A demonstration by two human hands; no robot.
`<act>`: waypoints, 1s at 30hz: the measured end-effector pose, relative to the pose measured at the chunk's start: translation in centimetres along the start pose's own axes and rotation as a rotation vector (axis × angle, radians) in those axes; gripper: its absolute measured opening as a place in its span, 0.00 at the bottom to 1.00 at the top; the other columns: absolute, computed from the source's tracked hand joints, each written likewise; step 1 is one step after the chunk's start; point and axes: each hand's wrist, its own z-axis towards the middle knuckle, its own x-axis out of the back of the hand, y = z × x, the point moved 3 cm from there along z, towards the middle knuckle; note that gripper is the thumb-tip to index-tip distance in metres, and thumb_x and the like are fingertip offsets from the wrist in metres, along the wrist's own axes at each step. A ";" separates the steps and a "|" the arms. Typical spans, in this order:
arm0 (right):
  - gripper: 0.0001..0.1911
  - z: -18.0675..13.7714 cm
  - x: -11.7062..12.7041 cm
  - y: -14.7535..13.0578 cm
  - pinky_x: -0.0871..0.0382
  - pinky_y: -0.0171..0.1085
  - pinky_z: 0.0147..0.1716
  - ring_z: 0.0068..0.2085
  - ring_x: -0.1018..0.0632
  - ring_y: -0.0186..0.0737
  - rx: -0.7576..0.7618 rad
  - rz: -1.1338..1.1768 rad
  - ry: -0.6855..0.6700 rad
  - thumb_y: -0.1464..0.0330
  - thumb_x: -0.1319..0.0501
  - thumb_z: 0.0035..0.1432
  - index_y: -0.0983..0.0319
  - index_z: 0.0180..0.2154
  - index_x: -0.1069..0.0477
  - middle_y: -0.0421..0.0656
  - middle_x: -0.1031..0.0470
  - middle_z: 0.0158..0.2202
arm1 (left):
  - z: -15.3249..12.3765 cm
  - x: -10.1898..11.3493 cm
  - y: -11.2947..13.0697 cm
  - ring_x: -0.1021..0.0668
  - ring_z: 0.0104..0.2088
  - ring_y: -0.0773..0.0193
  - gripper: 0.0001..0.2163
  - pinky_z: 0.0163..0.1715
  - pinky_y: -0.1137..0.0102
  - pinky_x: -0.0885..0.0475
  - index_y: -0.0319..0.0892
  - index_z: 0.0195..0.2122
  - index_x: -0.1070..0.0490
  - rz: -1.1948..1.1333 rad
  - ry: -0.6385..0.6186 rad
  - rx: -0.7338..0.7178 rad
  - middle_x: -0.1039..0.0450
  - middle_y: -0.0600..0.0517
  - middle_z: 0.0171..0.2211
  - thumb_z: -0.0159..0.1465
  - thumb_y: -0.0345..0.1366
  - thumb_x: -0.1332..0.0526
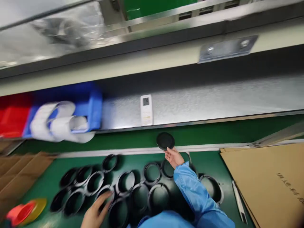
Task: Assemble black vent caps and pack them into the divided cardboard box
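Left hand (95, 211) rests released on black rings (144, 173); right hand (174, 156) grasps black disc (165, 141); blue bin (92, 103) holds white rolls (58, 128).

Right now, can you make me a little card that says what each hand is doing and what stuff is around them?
Right hand: holds a black disc by its edge
Left hand: fingers lie on one of the black rings; blurred
Rings: many, lying flat and crowded together on the green table
Behind: blue bin with white rolls, red bin, small white device
Right side: cardboard
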 end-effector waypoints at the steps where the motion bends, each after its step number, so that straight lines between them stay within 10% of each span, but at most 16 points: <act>1: 0.18 -2.0 -1.5 2.2 0.27 0.30 0.28 0.28 0.22 0.31 -0.030 -0.009 -0.053 0.63 0.24 0.46 0.62 0.33 0.29 0.43 0.20 0.32 | -0.4 -0.1 -0.4 0.19 0.45 0.43 0.19 0.53 0.49 0.25 0.53 0.33 0.21 -0.070 -0.028 0.058 0.18 0.51 0.38 0.49 0.60 0.32; 8: 0.20 -13.2 -9.3 11.8 0.31 0.29 0.26 0.25 0.26 0.28 -0.122 -0.145 -0.454 0.59 0.25 0.47 0.62 0.36 0.28 0.40 0.22 0.29 | -1.5 -0.6 -0.2 0.26 0.56 0.46 0.26 0.58 0.51 0.32 0.46 0.54 0.26 -1.011 -0.283 0.247 0.27 0.41 0.56 0.56 0.48 0.28; 16: 0.21 -18.5 -15.2 12.0 0.42 0.29 0.23 0.22 0.35 0.27 -0.051 -1.019 -1.046 0.53 0.32 0.54 0.62 0.30 0.35 0.33 0.34 0.21 | -6.1 0.3 -3.7 0.22 0.52 0.46 0.35 0.58 0.51 0.33 0.39 0.61 0.32 -1.609 -0.910 0.529 0.24 0.38 0.52 0.66 0.63 0.51; 22: 0.15 -18.7 -21.3 13.7 0.36 0.33 0.31 0.30 0.30 0.32 0.379 -1.340 -0.879 0.57 0.39 0.62 0.63 0.35 0.28 0.38 0.29 0.29 | -8.4 1.6 -3.1 0.28 0.58 0.38 0.40 0.60 0.41 0.39 0.37 0.57 0.29 -1.718 -1.184 0.464 0.26 0.35 0.54 0.61 0.69 0.50; 30: 0.14 -23.7 -21.8 16.9 0.35 0.49 0.56 0.54 0.32 0.46 1.056 -1.358 -0.410 0.61 0.46 0.69 0.55 0.48 0.23 0.48 0.30 0.50 | -7.6 5.3 -6.1 0.38 0.67 0.46 0.23 0.67 0.41 0.53 0.46 0.57 0.28 -2.032 -0.879 0.214 0.32 0.46 0.62 0.69 0.52 0.50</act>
